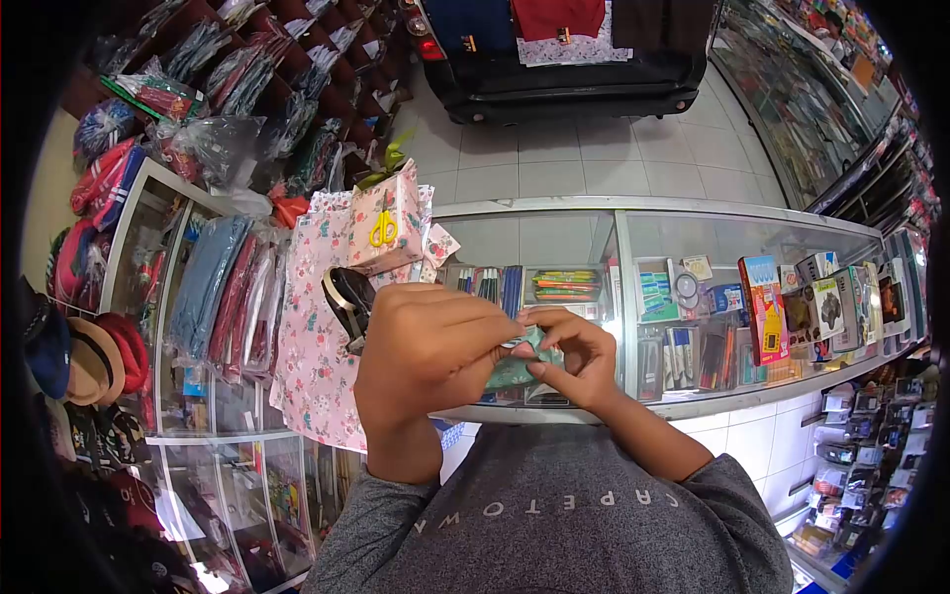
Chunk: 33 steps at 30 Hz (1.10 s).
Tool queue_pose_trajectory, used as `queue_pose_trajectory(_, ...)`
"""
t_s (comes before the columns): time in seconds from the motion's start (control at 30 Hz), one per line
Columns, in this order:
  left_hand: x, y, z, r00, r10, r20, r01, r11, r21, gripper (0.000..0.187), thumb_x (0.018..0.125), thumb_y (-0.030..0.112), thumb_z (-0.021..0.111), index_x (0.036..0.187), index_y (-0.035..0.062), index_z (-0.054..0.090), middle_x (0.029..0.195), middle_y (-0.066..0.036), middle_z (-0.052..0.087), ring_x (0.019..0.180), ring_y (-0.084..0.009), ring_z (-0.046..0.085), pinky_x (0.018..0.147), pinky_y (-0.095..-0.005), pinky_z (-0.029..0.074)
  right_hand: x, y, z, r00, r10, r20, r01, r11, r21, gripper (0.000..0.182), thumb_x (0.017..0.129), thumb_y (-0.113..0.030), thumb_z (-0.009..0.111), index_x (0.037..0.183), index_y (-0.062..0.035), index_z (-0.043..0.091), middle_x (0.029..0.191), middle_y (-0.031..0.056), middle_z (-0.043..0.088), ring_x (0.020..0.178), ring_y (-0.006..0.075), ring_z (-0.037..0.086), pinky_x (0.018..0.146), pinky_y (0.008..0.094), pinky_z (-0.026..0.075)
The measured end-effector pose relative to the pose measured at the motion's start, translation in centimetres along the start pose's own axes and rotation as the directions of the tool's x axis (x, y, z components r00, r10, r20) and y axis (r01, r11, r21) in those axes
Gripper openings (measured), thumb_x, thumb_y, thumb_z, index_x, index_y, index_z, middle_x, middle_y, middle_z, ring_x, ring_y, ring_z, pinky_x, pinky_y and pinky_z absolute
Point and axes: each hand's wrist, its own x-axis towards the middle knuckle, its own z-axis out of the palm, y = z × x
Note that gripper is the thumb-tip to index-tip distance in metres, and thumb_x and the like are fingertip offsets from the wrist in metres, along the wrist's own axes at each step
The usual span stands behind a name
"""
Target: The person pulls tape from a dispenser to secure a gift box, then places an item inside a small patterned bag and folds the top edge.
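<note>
My left hand (421, 342) is raised over the glass counter, its fingers closed in a pinch on a small green, thin wrapped piece (512, 372). From the other side my right hand (577, 358) pinches the same green piece, thumb and forefinger near its upper edge. Much of the piece is hidden by my fingers. Just beyond my left hand lies a black tape dispenser (348, 305) on pink floral wrapping paper (315, 342). A box in floral paper (403, 233) stands behind it, with yellow-handled scissors (383, 233) on top.
The glass counter (534, 210) holds pens and stationery. Boxed goods, one a red box (763, 312), stand along its right part. Bagged clothes (210, 287) and hats (94, 361) are at the left. Beyond the counter is a dark vehicle's rear (574, 84).
</note>
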Motion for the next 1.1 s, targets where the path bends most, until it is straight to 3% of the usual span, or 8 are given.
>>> queue_pose_trajectory(0.07,0.0,0.1,-0.2,1.000,-0.008,-0.002,0.008,1.000,0.009,0.018,0.060,0.007,0.083,0.076,0.0056,0.076,0.070,-0.009,0.073,0.061,-0.0247,0.072,0.058,-0.0321,0.054,0.2,-0.8,0.3,0.986,0.152,-0.069,-0.136,0.972,0.192,0.052,0.086,0.005,0.078,0.133,0.0012,0.054,0.131,0.0206,0.066,0.131,0.0283,0.060,0.116,0.0441,0.042)
queue_pose_trajectory(0.23,-0.1,-0.4,-0.5,1.000,0.021,0.006,-0.021,1.000,0.004,0.022,0.059,0.002,0.077,0.080,0.0057,0.075,0.075,-0.008,0.074,0.064,-0.0264,0.072,0.055,-0.0336,0.055,1.0,-2.3,0.0,0.948,0.317,-0.044,-0.302,0.932,0.199,0.064,0.086,0.002,0.081,0.144,0.0030,0.054,0.130,0.0193,0.066,0.131,0.0271,0.059,0.118,0.0400,0.042)
queue_pose_trajectory(0.3,0.0,-0.1,-0.5,1.000,-0.013,0.009,0.012,0.999,0.031,0.019,0.063,0.013,0.087,0.077,0.0055,0.077,0.070,-0.009,0.073,0.062,-0.0251,0.073,0.058,-0.0328,0.054,1.3,-2.3,-0.6,0.967,0.249,0.052,-0.252,0.967,0.048,0.048,0.085,0.003,0.081,0.131,0.0034,0.065,0.131,0.0185,0.066,0.130,0.0266,0.060,0.114,0.0389,0.047)
queue_pose_trajectory(0.43,0.2,-0.1,-0.6,1.000,-0.009,0.026,0.009,1.000,0.019,0.018,0.063,0.013,0.086,0.077,0.0054,0.077,0.070,-0.009,0.073,0.062,-0.0251,0.073,0.058,-0.0331,0.054,1.2,-2.4,-0.7,0.961,0.271,0.048,-0.274,0.959,0.067,0.037,0.085,0.004,0.081,0.120,0.0036,0.072,0.128,0.0182,0.067,0.124,0.0252,0.064,0.109,0.0369,0.052)
queue_pose_trajectory(0.6,0.3,-0.2,-0.8,0.997,0.001,0.080,-0.001,1.000,-0.002,0.019,0.062,0.010,0.085,0.077,0.0045,0.076,0.070,-0.010,0.073,0.062,-0.0260,0.073,0.058,-0.0332,0.054,1.6,-3.8,-0.3,0.871,0.492,-0.004,-0.484,0.858,0.171,0.024,0.085,0.005,0.080,0.109,0.0035,0.077,0.121,0.0182,0.071,0.112,0.0226,0.069,0.100,0.0337,0.057)
queue_pose_trajectory(0.73,0.2,-0.3,-0.9,0.995,-0.020,0.096,0.022,1.000,-0.021,0.019,0.062,0.011,0.085,0.077,0.0039,0.076,0.070,-0.010,0.073,0.062,-0.0264,0.072,0.057,-0.0331,0.054,1.9,-4.7,-0.2,0.878,0.478,0.001,-0.476,0.874,0.093,0.018,0.086,0.002,0.081,0.103,0.0015,0.079,0.117,0.0163,0.073,0.110,0.0207,0.070,0.095,0.0318,0.057)
queue_pose_trajectory(1.03,1.0,0.8,-2.9,0.985,-0.031,0.168,0.030,0.999,0.011,0.020,0.069,0.018,0.086,0.080,0.0047,0.076,0.074,-0.010,0.073,0.065,-0.0278,0.072,0.059,-0.0352,0.053,3.3,-7.5,-0.9,0.928,0.371,0.021,-0.363,0.917,-0.163,0.011,0.081,-0.005,0.085,0.090,-0.0025,0.080,0.109,0.0098,0.076,0.100,0.0189,0.069,0.090,0.0339,0.052)
queue_pose_trajectory(1.1,1.1,1.3,-3.6,0.976,-0.036,0.216,0.025,0.998,0.053,0.020,0.069,0.018,0.086,0.079,0.0047,0.075,0.074,-0.010,0.073,0.067,-0.0282,0.072,0.060,-0.0361,0.052,3.8,-8.3,-1.1,0.964,0.242,0.108,-0.194,0.922,-0.335,0.008,0.079,-0.004,0.084,0.085,-0.0029,0.079,0.111,0.0093,0.076,0.100,0.0214,0.069,0.090,0.0359,0.053)
